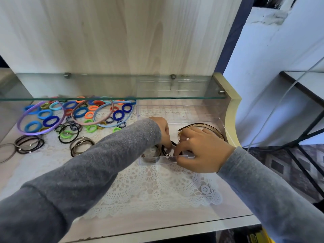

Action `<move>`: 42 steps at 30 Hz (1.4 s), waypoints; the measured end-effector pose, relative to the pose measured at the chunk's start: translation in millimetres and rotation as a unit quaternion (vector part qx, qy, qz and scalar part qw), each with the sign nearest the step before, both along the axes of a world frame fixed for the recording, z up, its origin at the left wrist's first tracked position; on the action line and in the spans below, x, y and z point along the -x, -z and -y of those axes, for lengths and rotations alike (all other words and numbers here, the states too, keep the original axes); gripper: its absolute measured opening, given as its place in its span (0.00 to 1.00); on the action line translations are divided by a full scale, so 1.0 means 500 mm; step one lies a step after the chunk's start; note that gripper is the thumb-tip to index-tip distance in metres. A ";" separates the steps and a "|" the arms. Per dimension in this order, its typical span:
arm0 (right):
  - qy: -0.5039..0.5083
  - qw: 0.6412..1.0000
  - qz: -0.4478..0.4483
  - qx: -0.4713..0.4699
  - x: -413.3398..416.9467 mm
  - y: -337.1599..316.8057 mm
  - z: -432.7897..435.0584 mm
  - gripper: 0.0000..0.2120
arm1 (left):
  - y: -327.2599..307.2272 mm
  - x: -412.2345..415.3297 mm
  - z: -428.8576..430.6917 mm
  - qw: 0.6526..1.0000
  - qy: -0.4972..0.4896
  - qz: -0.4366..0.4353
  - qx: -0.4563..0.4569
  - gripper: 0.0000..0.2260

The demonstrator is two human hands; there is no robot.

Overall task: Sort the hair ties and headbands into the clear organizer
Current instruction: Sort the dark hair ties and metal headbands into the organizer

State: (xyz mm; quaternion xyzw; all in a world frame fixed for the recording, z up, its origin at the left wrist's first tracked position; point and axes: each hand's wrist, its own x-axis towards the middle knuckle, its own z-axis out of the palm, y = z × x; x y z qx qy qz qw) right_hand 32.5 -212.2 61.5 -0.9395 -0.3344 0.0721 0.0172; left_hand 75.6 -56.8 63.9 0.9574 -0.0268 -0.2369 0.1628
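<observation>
The clear organizer (177, 112) sits on a lace mat at the right of the shelf. My left hand (162, 131) reaches into its front compartment, fingers pinched on a black hair tie (164, 149). My right hand (201, 149) meets it from the right, with its fingertips on the same black tie and the organizer's front wall. Brown hair ties (154, 155) lie in the front left compartment. Dark and gold headbands (210, 126) curve in the right compartment behind my right hand. Many coloured hair ties (50, 121) and purple (26, 130), pink and blue headbands (103, 124) lie loose on the left.
A glass shelf (112, 98) hangs just above the back of the work surface. Black and brown elastic ties (29, 143) lie at the left front. The white lace mat (150, 186) covers the middle. The shelf's cream side panel (231, 109) bounds the right.
</observation>
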 end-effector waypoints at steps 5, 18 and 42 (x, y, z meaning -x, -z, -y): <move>0.046 0.996 -0.031 -0.070 -0.020 -0.008 0.014 0.25 | 0.009 0.008 -0.019 0.999 0.006 0.012 0.043 0.05; 0.198 0.979 -0.047 -0.024 -0.024 0.013 0.002 0.14 | 0.006 0.047 -0.031 0.963 0.143 0.200 -0.113 0.14; 0.284 0.946 -0.121 -0.096 -0.035 0.031 -0.012 0.17 | 0.043 0.058 -0.027 0.933 0.190 0.257 -0.167 0.11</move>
